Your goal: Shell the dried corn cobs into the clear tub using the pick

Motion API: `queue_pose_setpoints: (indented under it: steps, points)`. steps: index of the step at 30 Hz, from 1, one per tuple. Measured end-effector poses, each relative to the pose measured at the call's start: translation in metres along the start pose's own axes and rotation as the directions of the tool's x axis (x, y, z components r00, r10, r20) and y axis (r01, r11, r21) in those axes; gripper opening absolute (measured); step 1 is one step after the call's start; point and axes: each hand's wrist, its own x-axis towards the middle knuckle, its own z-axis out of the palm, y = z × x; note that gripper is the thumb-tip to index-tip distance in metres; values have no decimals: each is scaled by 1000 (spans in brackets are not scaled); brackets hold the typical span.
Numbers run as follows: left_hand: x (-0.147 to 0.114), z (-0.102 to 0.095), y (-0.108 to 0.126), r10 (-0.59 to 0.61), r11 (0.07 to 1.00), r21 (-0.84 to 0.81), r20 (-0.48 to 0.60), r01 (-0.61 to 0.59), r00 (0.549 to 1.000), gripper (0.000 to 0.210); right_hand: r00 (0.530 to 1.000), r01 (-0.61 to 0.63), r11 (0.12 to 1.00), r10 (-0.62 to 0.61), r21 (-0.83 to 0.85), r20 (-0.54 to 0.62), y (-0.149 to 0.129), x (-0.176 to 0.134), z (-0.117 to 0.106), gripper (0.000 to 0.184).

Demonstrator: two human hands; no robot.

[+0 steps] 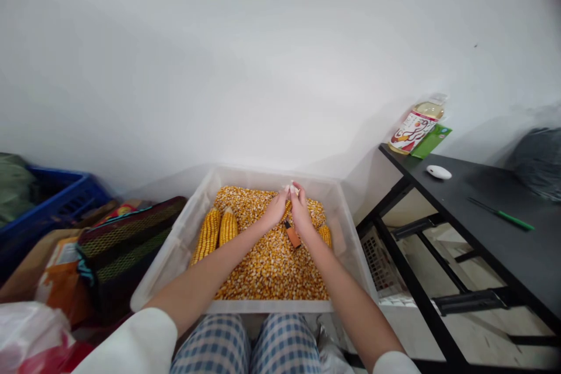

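Note:
Both of my hands meet over a pale plastic bin full of loose corn kernels. My left hand and my right hand are closed together around a corn cob. Only a strip of its yellow kernels shows between them, and a whitish bit sticks out at the fingertips. Just below my hands, a small tool with an orange-brown handle and a dark end lies on the kernels. Two whole corn cobs rest at the bin's left side. Another cob lies partly hidden beyond my right forearm.
The bin's rim stands against a white wall. To the right is a black table with a bottle, a green box, a white mouse-shaped object and a green-handled screwdriver. A blue crate and bags crowd the left.

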Motion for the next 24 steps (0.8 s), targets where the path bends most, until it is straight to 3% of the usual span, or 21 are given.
queue_pose_setpoints:
  steps: [4,12,17,24]
  points:
    - [-5,5,4,62,993,-100,32,-58,998,43,998,66,997,-67,-47,-1,1,-2,1,42]
    - [-10,14,14,-149,902,-407,14,142,989,44,997,5,1000,-7,24,76,-3,9,-4,47]
    - [-9,12,12,-112,935,-342,-20,99,993,40,996,9,1000,-9,1,93,0,11,-2,50]
    - [-3,9,2,0,963,-270,-106,-29,994,45,996,48,982,-33,-185,82,-9,-4,3,60]
